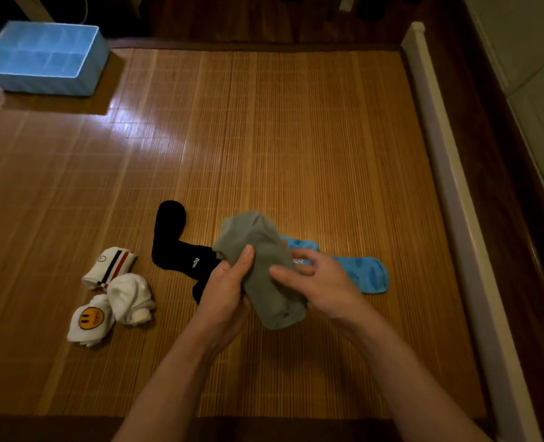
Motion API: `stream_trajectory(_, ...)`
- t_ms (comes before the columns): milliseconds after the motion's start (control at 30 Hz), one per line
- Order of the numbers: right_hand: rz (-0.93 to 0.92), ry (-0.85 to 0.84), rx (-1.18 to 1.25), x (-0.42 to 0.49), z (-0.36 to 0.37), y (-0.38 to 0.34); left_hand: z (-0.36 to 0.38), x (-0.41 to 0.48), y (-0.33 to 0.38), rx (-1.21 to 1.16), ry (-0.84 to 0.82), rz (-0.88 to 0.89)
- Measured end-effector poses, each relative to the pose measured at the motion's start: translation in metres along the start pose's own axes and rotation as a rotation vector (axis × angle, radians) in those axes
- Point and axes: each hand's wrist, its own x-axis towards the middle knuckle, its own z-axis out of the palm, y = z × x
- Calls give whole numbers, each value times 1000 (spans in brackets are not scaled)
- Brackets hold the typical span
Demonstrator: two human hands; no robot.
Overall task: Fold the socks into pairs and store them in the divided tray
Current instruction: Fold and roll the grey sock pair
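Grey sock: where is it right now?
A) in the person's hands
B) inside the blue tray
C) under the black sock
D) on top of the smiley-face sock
A: the left hand grips the grey sock and the right hand touches it with its thumb, far from the blue tray.
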Motion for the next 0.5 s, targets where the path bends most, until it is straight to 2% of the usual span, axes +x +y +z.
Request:
stream_trajectory(100, -40, -13, -108, -3, -2, 4, 1, 2, 2, -144, 69, -18)
stream_trajectory(233, 46, -174, -95, -6, -2, 7, -4, 8, 8, -239, 214, -64)
stream_trajectory(367, 62, -28, -21, -3, -11, 8, -13, 12, 8, -344, 325, -58)
stream_trajectory(500, 100, 37, 223, -2, -15, 9, -16, 9, 6, -419, 360, -87)
